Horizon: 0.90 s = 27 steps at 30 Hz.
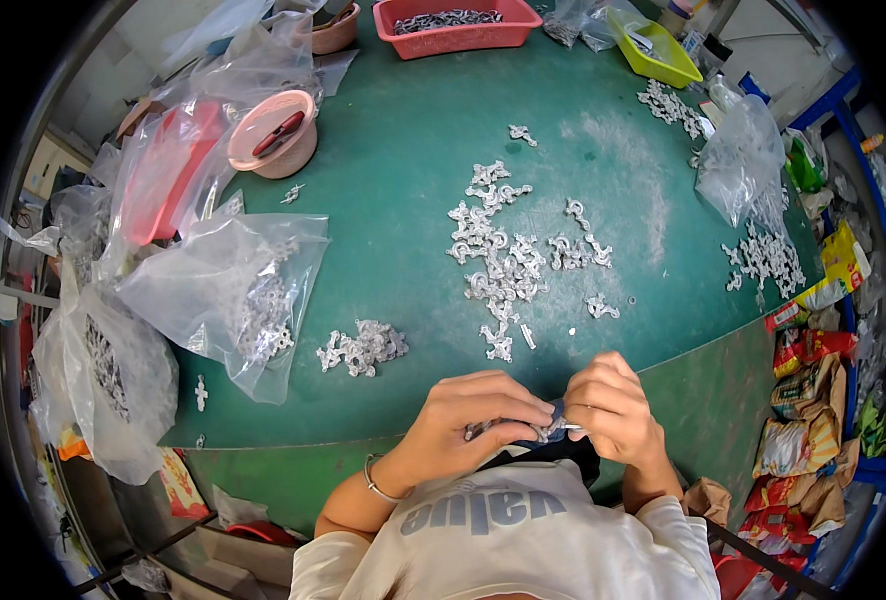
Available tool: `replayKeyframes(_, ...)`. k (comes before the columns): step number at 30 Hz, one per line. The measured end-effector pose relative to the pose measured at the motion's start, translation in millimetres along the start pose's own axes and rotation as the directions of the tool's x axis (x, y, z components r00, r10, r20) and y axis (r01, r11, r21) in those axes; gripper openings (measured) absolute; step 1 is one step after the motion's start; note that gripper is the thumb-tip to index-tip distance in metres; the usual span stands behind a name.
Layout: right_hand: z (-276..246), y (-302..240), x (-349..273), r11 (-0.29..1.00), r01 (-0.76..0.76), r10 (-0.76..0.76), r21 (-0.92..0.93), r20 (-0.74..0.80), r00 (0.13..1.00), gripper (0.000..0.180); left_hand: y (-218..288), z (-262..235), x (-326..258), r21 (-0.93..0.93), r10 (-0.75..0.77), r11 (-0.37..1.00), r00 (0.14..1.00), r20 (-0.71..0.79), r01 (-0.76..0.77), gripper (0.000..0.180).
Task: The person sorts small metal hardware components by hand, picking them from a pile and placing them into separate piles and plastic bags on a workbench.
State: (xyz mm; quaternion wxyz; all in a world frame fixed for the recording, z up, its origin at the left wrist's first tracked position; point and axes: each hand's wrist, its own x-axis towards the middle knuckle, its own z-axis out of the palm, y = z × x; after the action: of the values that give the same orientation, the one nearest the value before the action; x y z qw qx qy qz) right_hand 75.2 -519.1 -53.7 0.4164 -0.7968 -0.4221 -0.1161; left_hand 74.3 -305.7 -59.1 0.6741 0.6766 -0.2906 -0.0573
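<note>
Close to my body, at the table's near edge, my left hand [468, 412] is closed around small grey metal castings [541, 433]. My right hand [613, 408] is beside it, its fingers pinched on a thin, light, rod-like piece [571, 427] whose tip meets the castings. The rest of that piece is hidden in my fingers, so its kind does not show. Beyond my hands lies a loose pile of similar cross-shaped castings [503, 265]. A smaller, denser heap of castings [365, 347] sits left of that pile.
The green table [393, 230] curves before me. Clear bags of castings [233, 290] crowd its left side, near a pink bowl [298, 150] holding red-handled pliers [279, 134]. A red tray [453, 38] and a yellow-green basket [663, 60] stand at the back. Packets [803, 400] fill the right.
</note>
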Motion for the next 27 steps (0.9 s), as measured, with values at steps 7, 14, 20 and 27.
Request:
replayKeyframes(7,-2.0,-4.3,-2.9,0.913,0.07,-0.102,-0.403,-0.06,0.993,0.023,-1.1,8.1,-3.5,-0.047,-0.115,0.993,0.988,-0.1,0.111,0.025)
replayKeyframes(14,-1.9,-1.9,-6.5,0.931,0.017,-0.051,-0.366,-0.084,0.995,0.029,-6.4,7.7,-1.6,-0.124,-0.192,0.975,0.979,-0.072,0.182,0.033)
replayKeyframes(20,3.8,1.0,-17.8,0.961,-0.274,0.275,0.038,-0.015,0.961,0.026,-12.7,15.3,-3.6,-0.076,-0.271,0.962,0.951,-0.149,0.262,0.03)
replayKeyframes(27,7.0,22.1,-50.4,0.699,-0.67,0.714,0.252,-0.188,0.675,0.012,-31.8,27.7,-5.4,0.09,-0.324,0.931,0.914,-0.244,0.354,0.037)
